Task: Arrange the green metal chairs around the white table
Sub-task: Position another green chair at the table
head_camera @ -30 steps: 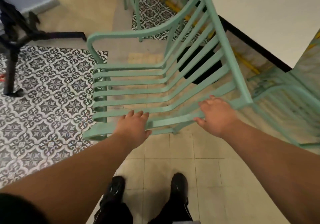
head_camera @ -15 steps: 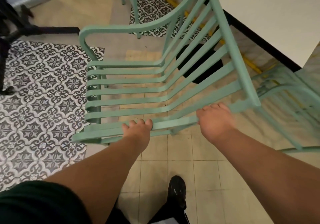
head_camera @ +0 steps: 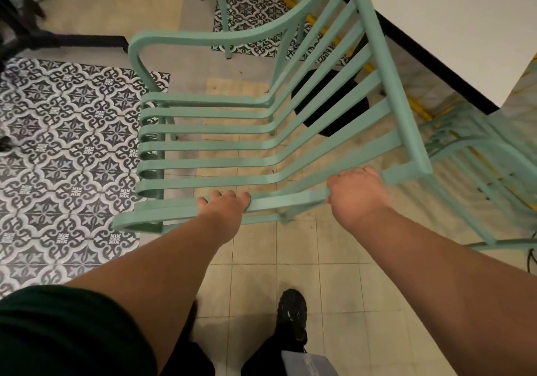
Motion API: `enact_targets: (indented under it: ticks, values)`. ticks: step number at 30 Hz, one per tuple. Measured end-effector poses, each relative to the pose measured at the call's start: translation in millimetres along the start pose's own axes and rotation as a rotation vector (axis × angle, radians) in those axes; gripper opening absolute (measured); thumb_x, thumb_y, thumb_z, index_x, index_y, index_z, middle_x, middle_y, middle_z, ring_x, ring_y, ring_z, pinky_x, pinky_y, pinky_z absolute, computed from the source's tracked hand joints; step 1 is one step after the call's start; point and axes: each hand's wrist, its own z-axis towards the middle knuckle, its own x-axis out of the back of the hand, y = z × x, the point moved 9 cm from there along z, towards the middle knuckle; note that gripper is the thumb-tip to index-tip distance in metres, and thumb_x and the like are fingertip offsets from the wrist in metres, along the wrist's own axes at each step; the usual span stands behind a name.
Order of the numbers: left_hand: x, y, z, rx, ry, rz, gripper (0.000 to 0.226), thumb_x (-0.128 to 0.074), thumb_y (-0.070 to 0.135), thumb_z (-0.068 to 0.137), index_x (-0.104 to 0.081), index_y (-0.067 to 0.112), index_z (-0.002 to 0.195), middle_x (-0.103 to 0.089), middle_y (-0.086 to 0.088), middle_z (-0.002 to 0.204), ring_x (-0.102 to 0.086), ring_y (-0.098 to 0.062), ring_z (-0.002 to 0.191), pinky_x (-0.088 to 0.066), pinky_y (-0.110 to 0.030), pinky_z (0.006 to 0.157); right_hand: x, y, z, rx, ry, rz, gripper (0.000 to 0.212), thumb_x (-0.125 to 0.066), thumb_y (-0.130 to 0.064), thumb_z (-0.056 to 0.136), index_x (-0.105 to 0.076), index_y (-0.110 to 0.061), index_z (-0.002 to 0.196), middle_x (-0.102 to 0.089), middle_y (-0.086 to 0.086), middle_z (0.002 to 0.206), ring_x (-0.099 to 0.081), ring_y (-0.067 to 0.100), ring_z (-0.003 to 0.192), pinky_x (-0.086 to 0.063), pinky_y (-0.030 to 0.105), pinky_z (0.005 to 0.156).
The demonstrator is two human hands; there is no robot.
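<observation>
A green metal slatted chair (head_camera: 261, 131) fills the middle of the view, its seat to the left and its back rising toward the white table (head_camera: 453, 12) at the upper right. My left hand (head_camera: 225, 205) grips the chair's near side rail, fingers curled over it. My right hand (head_camera: 356, 195) grips the same rail further right, close to the back's near corner. A second green chair (head_camera: 476, 154) stands blurred at the right, under the table's edge. Legs of a third green chair (head_camera: 223, 3) show at the top.
The table's black edge (head_camera: 430, 64) runs diagonally at the right, and its round black base (head_camera: 331, 105) shows through the slats. A black stand's legs (head_camera: 66, 40) lie at the upper left. Patterned tiles (head_camera: 66, 143) cover the floor on the left. My shoe (head_camera: 292, 311) is below.
My fingers have curled from resting on the rail into a firm grip. The chair has come nearer and sits larger in view, and I have stepped, one shoe now hidden.
</observation>
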Motion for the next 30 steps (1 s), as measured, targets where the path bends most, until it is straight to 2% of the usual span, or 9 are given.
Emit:
enact_targets:
  ticks: [5, 9, 12, 14, 16, 20, 24, 30]
  values:
    - [-1, -14, -4, -0.049, 0.02, 0.012, 0.072, -0.052, -0.011, 0.085, -0.034, 0.029, 0.143, -0.053, -0.004, 0.123, -0.044, -0.031, 0.12, -0.033, -0.062, 0.111, 2, -16, -17, 0.009, -0.01, 0.022, 0.018, -0.048, -0.018, 0.099, -0.059, -0.024, 0.111, -0.063, -0.003, 0.106, -0.058, 0.022, 0.108, -0.033, 0.035, 0.101]
    - [2, -25, -5, -0.066, -0.003, 0.039, 0.071, -0.053, -0.011, 0.085, -0.036, 0.029, 0.142, -0.053, -0.004, 0.125, -0.044, -0.031, 0.122, -0.032, -0.063, 0.113, 9, -27, -22, 0.022, -0.05, 0.033, 0.021, -0.047, -0.013, 0.097, -0.06, -0.022, 0.112, -0.057, -0.001, 0.097, -0.058, 0.023, 0.107, -0.033, 0.034, 0.101]
    - [6, -32, -5, -0.095, -0.013, 0.062, 0.066, -0.051, -0.009, 0.088, -0.038, 0.029, 0.14, -0.053, -0.003, 0.122, -0.044, -0.03, 0.121, -0.034, -0.061, 0.111, 14, -38, -24, 0.047, -0.092, 0.033, 0.023, -0.046, -0.011, 0.096, -0.059, -0.021, 0.112, -0.061, 0.0, 0.099, -0.06, 0.024, 0.108, -0.033, 0.034, 0.102]
    - [8, -37, -5, -0.104, -0.009, 0.071, 0.064, -0.051, -0.007, 0.089, -0.039, 0.03, 0.14, -0.053, -0.003, 0.123, -0.044, -0.03, 0.121, -0.034, -0.061, 0.111, 19, -43, -23, 0.062, -0.107, 0.033, 0.018, -0.047, -0.01, 0.096, -0.055, -0.023, 0.105, -0.049, -0.003, 0.082, -0.06, 0.023, 0.106, -0.034, 0.035, 0.102]
    - [8, -42, -4, -0.109, -0.014, 0.085, 0.064, -0.052, -0.007, 0.089, -0.039, 0.03, 0.14, -0.053, -0.003, 0.123, -0.044, -0.03, 0.122, -0.034, -0.061, 0.111, 22, -48, -23, 0.067, -0.129, 0.026, 0.014, -0.048, -0.01, 0.096, -0.047, -0.024, 0.097, -0.037, -0.003, 0.073, -0.061, 0.023, 0.104, -0.034, 0.035, 0.099]
    - [8, -55, -1, -0.138, -0.013, 0.136, 0.063, -0.054, -0.006, 0.09, -0.041, 0.031, 0.138, -0.055, -0.002, 0.124, -0.045, -0.029, 0.122, -0.034, -0.061, 0.112, 22, -62, -33, 0.066, -0.179, 0.022, 0.016, -0.049, -0.011, 0.096, -0.053, -0.026, 0.1, -0.058, -0.004, 0.09, -0.063, 0.022, 0.105, -0.03, 0.036, 0.085]
    - [11, -73, 3, -0.165, -0.018, 0.212, 0.064, -0.053, -0.007, 0.088, -0.042, 0.033, 0.137, -0.056, -0.003, 0.128, -0.045, -0.029, 0.126, -0.034, -0.059, 0.112, 19, -84, -40, 0.091, -0.241, 0.026, 0.015, -0.048, -0.013, 0.099, -0.054, -0.026, 0.102, -0.067, -0.002, 0.114, -0.063, 0.023, 0.11, -0.03, 0.034, 0.084]
    - [23, -90, 12, -0.167, -0.037, 0.289, 0.061, -0.05, -0.007, 0.088, -0.046, 0.033, 0.135, -0.055, -0.002, 0.13, -0.043, -0.028, 0.127, -0.033, -0.054, 0.109, 16, -106, -38, 0.119, -0.255, -0.015, 0.022, -0.051, -0.01, 0.099, -0.061, -0.022, 0.113, -0.067, -0.001, 0.113, -0.063, 0.024, 0.11, -0.033, 0.035, 0.084]
